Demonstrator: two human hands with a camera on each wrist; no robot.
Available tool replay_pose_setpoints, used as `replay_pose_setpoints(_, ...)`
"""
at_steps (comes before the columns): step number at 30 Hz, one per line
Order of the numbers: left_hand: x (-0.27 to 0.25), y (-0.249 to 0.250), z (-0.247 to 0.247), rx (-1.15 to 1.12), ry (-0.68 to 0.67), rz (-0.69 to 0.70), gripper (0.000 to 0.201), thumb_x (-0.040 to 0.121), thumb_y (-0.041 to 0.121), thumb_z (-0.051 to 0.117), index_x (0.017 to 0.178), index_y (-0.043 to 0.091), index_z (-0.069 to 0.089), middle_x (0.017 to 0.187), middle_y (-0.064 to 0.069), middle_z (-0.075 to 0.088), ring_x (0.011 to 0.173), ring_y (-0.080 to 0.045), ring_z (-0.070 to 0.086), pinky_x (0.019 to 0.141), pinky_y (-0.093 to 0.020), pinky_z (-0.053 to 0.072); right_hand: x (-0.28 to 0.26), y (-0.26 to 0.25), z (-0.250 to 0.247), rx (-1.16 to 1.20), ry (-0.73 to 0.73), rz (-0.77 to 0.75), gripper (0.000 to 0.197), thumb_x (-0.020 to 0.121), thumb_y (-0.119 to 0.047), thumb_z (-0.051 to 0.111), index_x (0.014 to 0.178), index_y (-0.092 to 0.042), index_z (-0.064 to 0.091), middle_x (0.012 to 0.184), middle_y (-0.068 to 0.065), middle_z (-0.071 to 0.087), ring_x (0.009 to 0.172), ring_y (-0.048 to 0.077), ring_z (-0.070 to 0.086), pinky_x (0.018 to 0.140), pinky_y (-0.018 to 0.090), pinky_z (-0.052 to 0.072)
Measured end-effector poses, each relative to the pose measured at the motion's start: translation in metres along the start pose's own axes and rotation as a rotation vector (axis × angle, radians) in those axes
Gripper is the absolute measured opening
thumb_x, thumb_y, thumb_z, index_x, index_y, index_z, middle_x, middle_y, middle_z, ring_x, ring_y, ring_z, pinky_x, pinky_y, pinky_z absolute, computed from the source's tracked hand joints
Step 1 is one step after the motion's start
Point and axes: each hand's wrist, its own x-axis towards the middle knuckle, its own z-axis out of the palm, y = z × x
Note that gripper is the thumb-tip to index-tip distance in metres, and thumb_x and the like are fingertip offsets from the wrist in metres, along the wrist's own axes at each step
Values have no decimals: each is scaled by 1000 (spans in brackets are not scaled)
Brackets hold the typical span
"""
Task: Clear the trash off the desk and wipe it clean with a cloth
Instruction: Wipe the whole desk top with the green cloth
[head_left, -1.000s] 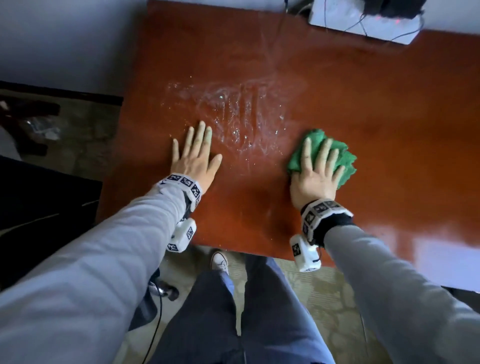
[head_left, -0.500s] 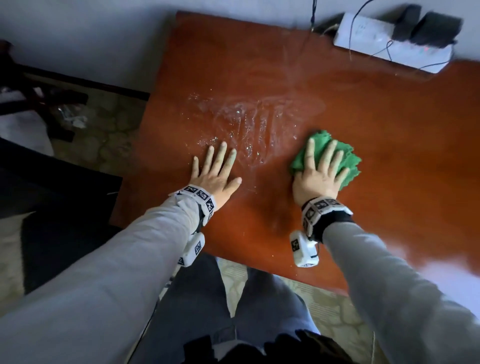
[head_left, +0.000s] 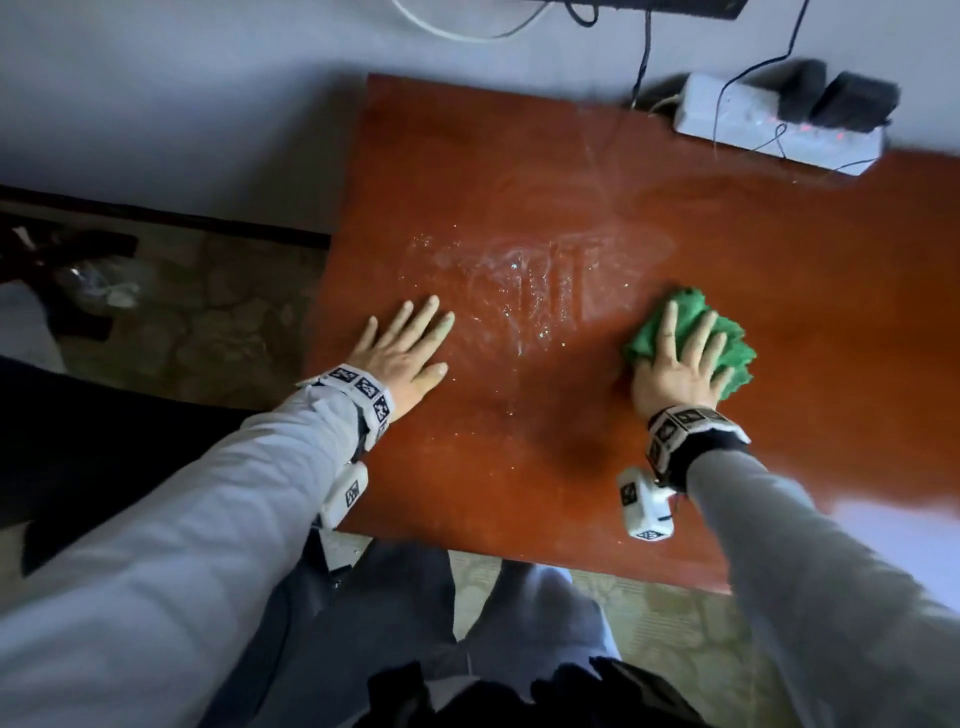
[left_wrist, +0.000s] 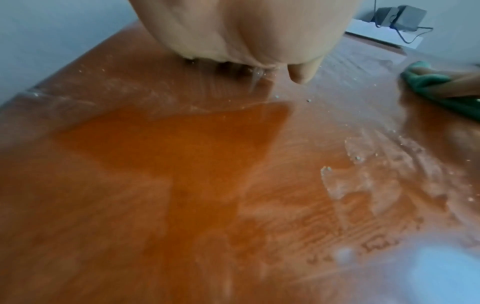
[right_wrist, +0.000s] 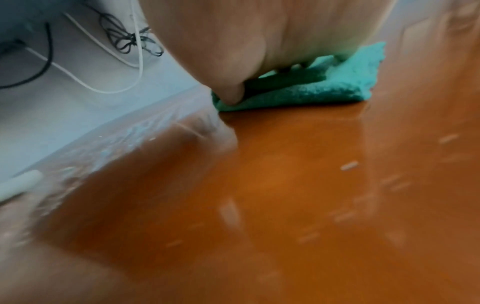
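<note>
While the left hand (head_left: 402, 353) lies flat at nine o'clock to brace, the right hand (head_left: 675, 371) presses straight-fingered on the green cloth (head_left: 727, 338), wiping the wet tabletop (head_left: 519, 467).

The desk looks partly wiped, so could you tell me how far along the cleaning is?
No trash shows on the desk. The right hand presses the green cloth flat; the left hand rests flat. Wet streaks between them remain.

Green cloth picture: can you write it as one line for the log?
stage: wiping | right hand: presses green cloth flat on desk | left hand: flat on desk | wet streaks: between hands
</note>
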Motion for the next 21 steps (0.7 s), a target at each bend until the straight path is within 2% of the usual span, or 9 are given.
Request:
replay_pose_setpoints(2,0,-1,2,-5,24,30,63,102,53,18,151,42,-20,156,19,-34,149,-11,-21,121,-49,-7,-13,-35,14,-5,29,-13,81,94,-39,43,154,-37,-12,162,10,-19,149,35,-10,117,60,2)
replay_pose_setpoints(6,-1,-17,4,52,80,93,65,102,52,21,153,40,-16,158,20,-27,149,-9,-17,122,-49,-4,-85,-118,56,-173,-39,-437,87,92,-40,45,152,-37,-18,160,8,-25,148,33,-17,118,57,-5)
replay_pose_setpoints(8,2,-32,2,72,98,109,65,101,53,23,152,42,-16,158,21,-28,150,-9,-16,121,-50,-4,-116,-137,68,-241,-120,-607,86,94,-41,44,150,-39,-21,158,4,-30,147,29,-22,119,56,-6)
replay_pose_setpoints(10,5,-42,-1,92,94,121,66,100,54,22,151,43,-18,156,21,-31,149,-10,-19,120,-53,-6,-118,-130,66,-262,-124,-657,87,95,-42,46,150,-41,-21,159,1,-29,148,25,-20,120,53,-3)
replay_pose_setpoints(12,7,-46,-1,116,90,141,67,100,56,20,150,44,-22,155,20,-35,149,-13,-21,120,-54,-8,-94,-107,55,-245,-82,-547,87,93,-40,47,150,-43,-19,160,0,-25,150,25,-15,120,52,1)
replay_pose_setpoints(15,8,-45,-1,98,79,152,65,99,58,15,148,45,-26,154,20,-37,148,-13,-23,119,-55,-10,-36,-58,18,-74,-22,-144,85,92,-36,48,152,-43,-11,162,2,-18,150,28,-10,119,55,4)
replay_pose_setpoints(17,10,-46,-2,103,70,148,64,99,58,12,147,45,-27,153,20,-39,147,-12,-25,119,-54,-11,1,-42,-1,13,-3,36,81,93,-36,46,153,-41,-8,163,4,-16,150,29,-9,118,58,4)
replay_pose_setpoints(19,9,-45,-3,104,59,136,64,99,58,12,147,45,-28,152,20,-39,147,-12,-26,119,-54,-11,17,-53,-2,28,13,80,80,94,-37,45,154,-39,-7,163,7,-15,150,32,-8,118,59,4)
replay_pose_setpoints(21,9,-42,-4,102,46,126,64,100,57,13,147,46,-27,152,20,-39,147,-13,-26,119,-55,-10,5,-85,10,-48,27,-46,85,91,-37,48,154,-38,-9,162,9,-17,149,34,-9,117,60,3)
